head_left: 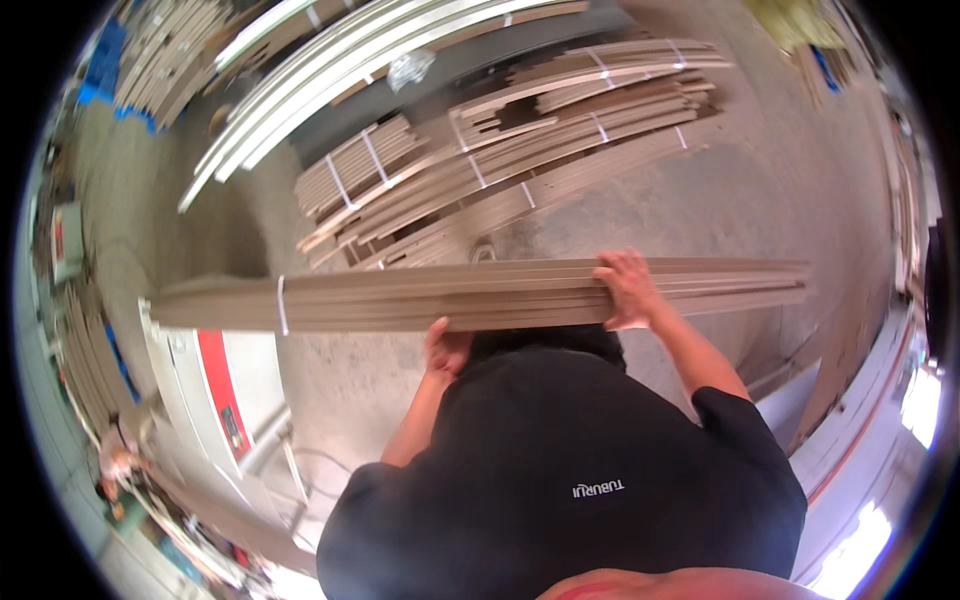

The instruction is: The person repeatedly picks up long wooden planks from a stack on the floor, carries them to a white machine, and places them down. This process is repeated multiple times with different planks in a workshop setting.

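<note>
A long bundle of brown wooden strips (400, 295) lies level across the front of my body, held in both hands. One white strap (282, 305) rings it toward its left end. My right hand (628, 288) grips the bundle right of its middle, fingers over the far edge and the palm side across the top. My left hand (447, 350) holds the near edge, its thumb up against the strips and its other fingers mostly hidden under them. The strips' left end is over or near a white machine with a red stripe (215, 370); whether it rests there I cannot tell.
Ahead on the floor lie strapped stacks of brown strips (520, 150). Long white strips (340, 75) lie beyond them at the upper left, with crumpled clear plastic (410, 70) beside them. More boards on a blue pallet (160, 60) stand far left. Another person (118, 455) is at the lower left.
</note>
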Motion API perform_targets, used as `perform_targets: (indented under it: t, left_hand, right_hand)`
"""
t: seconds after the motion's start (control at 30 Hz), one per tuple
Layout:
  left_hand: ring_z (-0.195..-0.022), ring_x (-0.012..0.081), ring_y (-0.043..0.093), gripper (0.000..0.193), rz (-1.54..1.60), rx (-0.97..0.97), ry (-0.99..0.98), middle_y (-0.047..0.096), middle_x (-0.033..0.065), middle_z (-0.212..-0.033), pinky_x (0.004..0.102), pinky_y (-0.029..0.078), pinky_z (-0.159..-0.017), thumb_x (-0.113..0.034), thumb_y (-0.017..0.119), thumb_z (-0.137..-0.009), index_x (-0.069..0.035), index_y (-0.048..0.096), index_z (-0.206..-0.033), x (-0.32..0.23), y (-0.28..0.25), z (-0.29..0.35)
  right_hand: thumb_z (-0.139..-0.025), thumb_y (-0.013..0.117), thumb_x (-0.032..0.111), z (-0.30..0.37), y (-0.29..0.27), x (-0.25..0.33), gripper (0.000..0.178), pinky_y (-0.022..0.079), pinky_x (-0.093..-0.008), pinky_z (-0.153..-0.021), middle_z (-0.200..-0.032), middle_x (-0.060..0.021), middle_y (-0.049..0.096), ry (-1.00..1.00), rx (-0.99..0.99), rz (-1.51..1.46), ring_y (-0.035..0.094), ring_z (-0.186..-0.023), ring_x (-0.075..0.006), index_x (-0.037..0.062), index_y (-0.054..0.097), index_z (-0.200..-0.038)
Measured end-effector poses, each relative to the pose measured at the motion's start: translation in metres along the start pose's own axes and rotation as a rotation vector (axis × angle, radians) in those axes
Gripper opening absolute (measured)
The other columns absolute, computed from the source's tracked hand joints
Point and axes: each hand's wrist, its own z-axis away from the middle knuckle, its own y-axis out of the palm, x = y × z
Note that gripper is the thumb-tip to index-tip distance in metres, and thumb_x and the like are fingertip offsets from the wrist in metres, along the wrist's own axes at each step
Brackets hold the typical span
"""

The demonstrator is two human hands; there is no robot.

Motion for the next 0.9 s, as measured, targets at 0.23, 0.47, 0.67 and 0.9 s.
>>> perform_targets:
  t: [0.23, 0.47, 0.67, 0.9]
  left_hand:
    - [-0.127, 0.0316, 0.058, 0.063, 0.277, -0.339, 0.291, 0.064, 0.0079, -0.135, 0.0531, 0.046, -0.107, -0.043, 0.080, -0.086, -0.011, 0.059, -0.137, 0.082, 0.093, -0.143]
    - [-0.126, 0.0326, 0.060, 0.053, 0.362, -0.515, 0.204, 0.066, 0.0080, -0.136, 0.0512, 0.049, -0.105, -0.036, 0.077, -0.091, -0.011, 0.061, -0.136, 0.282, 0.120, -0.327]
    - [-0.125, 0.0316, 0.060, 0.054, 0.490, -0.532, 0.170, 0.067, 0.0066, -0.133, 0.0494, 0.048, -0.107, -0.028, 0.081, -0.088, -0.012, 0.061, -0.136, 0.423, 0.147, -0.471]
    - [-0.126, 0.0303, 0.059, 0.052, 0.523, -0.458, 0.216, 0.066, 0.0062, -0.134, 0.0482, 0.047, -0.109, -0.030, 0.081, -0.089, -0.011, 0.062, -0.134, 0.478, 0.116, -0.665]
  right_hand:
    - [-0.038, 0.096, 0.034, -0.010, -0.055, -0.243, 0.102, 0.029, -0.0589, -0.119, -0.145, -0.0162, 0.047, -0.138, -0.074, 0.021, 0.043, -0.136, -0.0410, 0.0157, 0.050, -0.128]
    - [-0.039, 0.095, 0.032, -0.065, -0.043, -0.539, 0.102, 0.032, -0.0558, -0.118, -0.146, -0.0165, 0.046, -0.122, 0.116, 0.032, 0.043, -0.136, -0.0413, 0.0143, 0.050, -0.129]
    - [-0.039, 0.093, 0.030, -0.127, -0.053, -0.721, 0.101, 0.027, -0.0556, -0.123, -0.150, -0.0162, 0.044, 0.024, 0.284, 0.163, 0.039, -0.143, -0.0401, 0.0137, 0.051, -0.129]
    - [-0.042, 0.090, 0.024, -0.266, 0.003, -0.859, 0.098, 0.026, -0.0579, -0.124, -0.156, -0.0145, 0.042, 0.030, 0.222, 0.283, 0.037, -0.147, -0.0380, 0.0146, 0.050, -0.131]
